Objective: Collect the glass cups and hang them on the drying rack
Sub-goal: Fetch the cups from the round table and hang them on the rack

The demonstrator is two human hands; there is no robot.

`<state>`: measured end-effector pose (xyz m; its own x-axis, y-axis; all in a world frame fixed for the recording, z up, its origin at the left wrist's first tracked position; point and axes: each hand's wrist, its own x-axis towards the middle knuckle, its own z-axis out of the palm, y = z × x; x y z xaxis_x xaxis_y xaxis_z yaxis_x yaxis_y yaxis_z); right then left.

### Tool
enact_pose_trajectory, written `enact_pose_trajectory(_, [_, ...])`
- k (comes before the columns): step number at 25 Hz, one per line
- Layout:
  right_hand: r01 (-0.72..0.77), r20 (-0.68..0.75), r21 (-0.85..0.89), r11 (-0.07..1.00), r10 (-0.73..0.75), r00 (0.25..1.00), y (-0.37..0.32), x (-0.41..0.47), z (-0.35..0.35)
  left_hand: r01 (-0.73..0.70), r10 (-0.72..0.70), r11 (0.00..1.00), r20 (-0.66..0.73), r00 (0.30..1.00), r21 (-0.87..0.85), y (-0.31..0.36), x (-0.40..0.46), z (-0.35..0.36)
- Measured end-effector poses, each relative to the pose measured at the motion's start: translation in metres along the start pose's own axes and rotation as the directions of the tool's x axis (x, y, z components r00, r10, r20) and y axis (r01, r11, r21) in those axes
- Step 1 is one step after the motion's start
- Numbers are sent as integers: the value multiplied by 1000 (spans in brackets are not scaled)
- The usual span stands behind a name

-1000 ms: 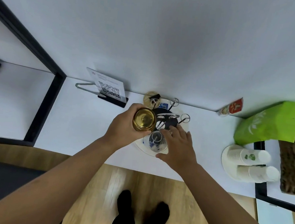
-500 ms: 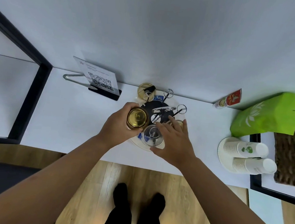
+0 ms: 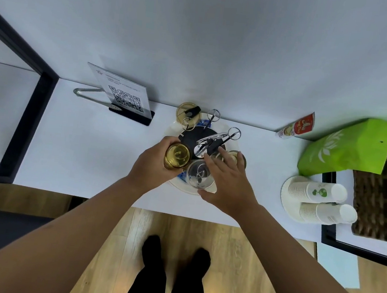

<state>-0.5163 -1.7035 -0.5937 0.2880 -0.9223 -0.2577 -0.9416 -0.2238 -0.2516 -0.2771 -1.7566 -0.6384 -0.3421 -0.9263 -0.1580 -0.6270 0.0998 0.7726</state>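
From the head camera, looking straight down, the left hand (image 3: 154, 160) curled its fingers around an amber-tinted glass cup (image 3: 177, 156), gripping it by the side at the left edge of the round drying rack with a dark centre and chrome looped arms (image 3: 209, 137). The cup's round end faced the camera; whether it touched one of the rack's arms could not be told. The right hand (image 3: 228, 181) lay with its fingers straight and loosely spread, reaching over the rack's near-right side; its fingertips (image 3: 221, 150) were at the chrome centre piece, and the thumb side was just beside a clear glass cup (image 3: 199, 173) that sat on the rack's near edge. Whether that hand actually touched the clear cup was not clear. A second amber glass cup (image 3: 188, 112) hung at the far side of the rack, close to the wall, and another amber glass (image 3: 233, 155) showed partly behind the right hand's fingers.

The rack stood on a white counter (image 3: 91, 149). To the left of it stood a clear acrylic sign with a QR code (image 3: 123, 95). To the right lay a green paper bag (image 3: 349, 146), a small red and white packet (image 3: 297, 126) against the wall, and two stacks of white paper cups (image 3: 318, 201) lying on their sides on a white plate.
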Motion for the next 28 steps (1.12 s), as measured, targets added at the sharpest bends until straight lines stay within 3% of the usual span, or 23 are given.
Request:
enact_pose_trajectory(6, [63, -14, -5, 998, -63, 998, 16, -2, -5, -16, 16, 1000, -1, 1000, 17, 1, -2, 7])
enact_pose_trajectory(12, [-14, 44, 0, 1000, 14, 999, 28, -10, -9, -31, 32, 997, -13, 999, 67, 0, -4, 6])
enact_pose_trajectory(17, [-74, 1, -13, 997, 74, 997, 12, -14, -6, 20, -21, 996, 7, 1000, 92, 2, -5, 8])
enact_pose_trajectory(28, [-161, -21, -38, 986, 160, 987, -10, -15, -4, -33, 29, 970, 22, 999, 240, 12, 5, -4])
